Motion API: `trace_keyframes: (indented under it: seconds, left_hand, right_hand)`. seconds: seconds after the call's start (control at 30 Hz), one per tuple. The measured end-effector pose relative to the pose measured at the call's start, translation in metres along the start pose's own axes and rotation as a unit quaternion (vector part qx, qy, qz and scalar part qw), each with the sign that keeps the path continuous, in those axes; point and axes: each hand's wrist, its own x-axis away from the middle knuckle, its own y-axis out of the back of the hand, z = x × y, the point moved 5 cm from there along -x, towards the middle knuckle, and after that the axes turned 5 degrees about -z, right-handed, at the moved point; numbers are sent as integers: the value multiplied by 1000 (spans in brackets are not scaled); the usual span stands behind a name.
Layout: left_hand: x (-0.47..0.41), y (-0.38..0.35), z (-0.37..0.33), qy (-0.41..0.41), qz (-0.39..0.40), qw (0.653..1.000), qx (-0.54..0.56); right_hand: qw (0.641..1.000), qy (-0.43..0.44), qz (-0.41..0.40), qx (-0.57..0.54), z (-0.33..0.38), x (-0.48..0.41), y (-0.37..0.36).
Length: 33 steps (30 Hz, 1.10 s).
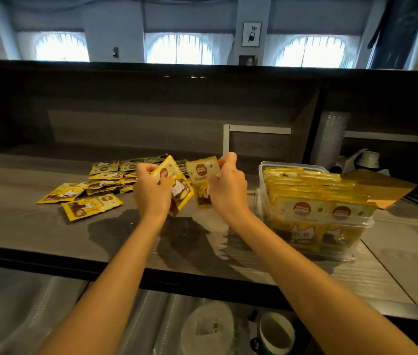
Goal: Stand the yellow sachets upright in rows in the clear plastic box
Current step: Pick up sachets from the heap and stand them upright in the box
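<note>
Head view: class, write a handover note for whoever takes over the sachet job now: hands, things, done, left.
Left hand grips a tilted sachet; right hand pinches a second sachet, both above the counter.
Box, at right, holds upright rows, nearly full.
Left to do: the two held, then the loose pile at left.

Each hand point(149, 190) point(226, 187) holds a yellow sachet point(176, 187) point(202, 180).
</note>
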Motion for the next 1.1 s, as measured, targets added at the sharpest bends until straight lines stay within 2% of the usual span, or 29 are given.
trace_keyframes:
  seconds: [0.27, 0.4, 0.53, 0.67, 0.77, 0.87, 1.1]
  left_hand:
    - [-6, -12, -66, -103, 25, 988, 109]
    - [6, -38, -102, -151, 74, 979, 116]
    - [22, -75, -127, -177, 149, 966, 114]
    - [39, -108, -139, -178, 220, 952, 117]
    - [48, -124, -145, -172, 260, 941, 131]
    - [52, -135, -151, -179, 280, 933, 138]
    - [53, -158, -166, -188, 327, 917, 134]
  right_hand:
    - [986, 68, -132, -71, 35, -40, 69]
    - [978, 8, -175, -110, 12, -68, 109]
    - [974, -87, -185, -94, -33, -96, 144]
    - [968, -154, -177, -85, -76, -103, 167]
    - [976, -96, -183, -72, -85, -98, 176]
    - [984, -22, -176, 15, -81, -96, 181]
    - [998, -18, -52, -27, -87, -106, 174]
